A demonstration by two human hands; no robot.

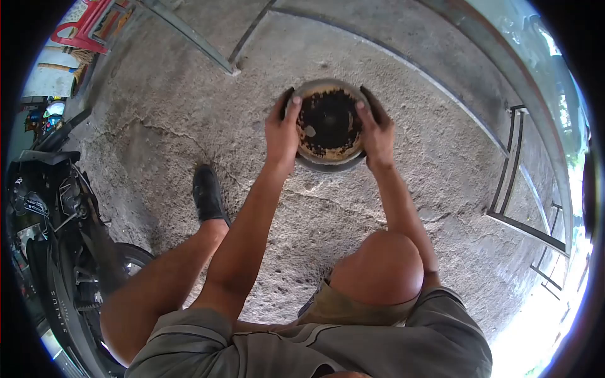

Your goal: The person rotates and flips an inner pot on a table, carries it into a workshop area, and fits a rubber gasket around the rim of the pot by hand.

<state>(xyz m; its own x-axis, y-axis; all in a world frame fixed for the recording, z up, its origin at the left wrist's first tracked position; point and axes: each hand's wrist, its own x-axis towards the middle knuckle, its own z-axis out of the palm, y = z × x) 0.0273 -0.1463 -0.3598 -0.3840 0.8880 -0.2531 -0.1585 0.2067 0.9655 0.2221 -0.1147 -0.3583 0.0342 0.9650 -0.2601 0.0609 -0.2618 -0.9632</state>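
A round metal pan (329,166) is held out ahead of me over the concrete floor. Black crust or residue covers most of its inside, with a ragged brown ring showing around the edge; whether it is burnt on or loose I cannot tell. My left hand (283,132) grips the pan's left side, thumb over the rim. On the opposite side my right hand (377,133) holds it the same way. The fingers of both hands look blackened and curl down the outer wall, partly hidden. A small pale spot shows on the dark inside, at the lower left.
Rough, cracked concrete floor (302,227) lies beneath. A motorcycle (57,252) stands close on my left. Metal frame bars (526,228) run along the right, and another metal bar (189,36) is at the upper left. Beyond it sits a red plastic chair (82,28).
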